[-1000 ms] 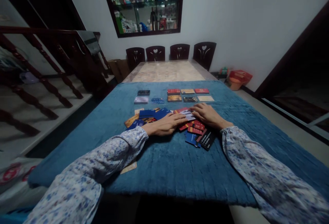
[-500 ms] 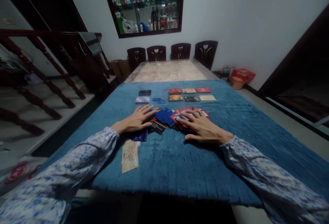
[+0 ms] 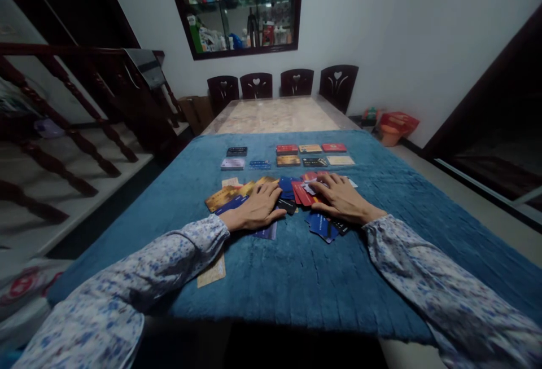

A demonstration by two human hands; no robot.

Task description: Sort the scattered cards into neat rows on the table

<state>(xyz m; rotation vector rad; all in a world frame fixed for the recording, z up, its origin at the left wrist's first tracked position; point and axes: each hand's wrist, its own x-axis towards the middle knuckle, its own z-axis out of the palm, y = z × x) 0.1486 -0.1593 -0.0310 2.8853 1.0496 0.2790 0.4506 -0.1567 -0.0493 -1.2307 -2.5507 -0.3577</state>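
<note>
My left hand (image 3: 257, 206) lies palm down on a loose heap of plastic cards, fingers stretched out. Gold cards (image 3: 222, 196) and a dark blue card (image 3: 231, 205) stick out to its left, and a black card (image 3: 286, 206) shows by its thumb. On the heap's right part rests my right hand (image 3: 339, 195), fingers spread over red cards (image 3: 301, 193). Blue cards (image 3: 322, 227) lie below that hand, nearer me. A beige card (image 3: 213, 272) sits beside my left sleeve, partly covered by it. What lies under both palms is hidden.
Beyond the heap, neat stacks stand in two rows, among them a black stack (image 3: 237, 151), a red stack (image 3: 334, 148) and a cream one (image 3: 341, 161). A blue cloth (image 3: 271, 284) covers the near table; bare marble top (image 3: 275, 114) and chairs (image 3: 256, 85) are farther back.
My left hand has slid right, toward the other hand, uncovering gold cards on its left. The right hand has shifted slightly right. Cards have spread, with blue ones now showing below the right hand.
</note>
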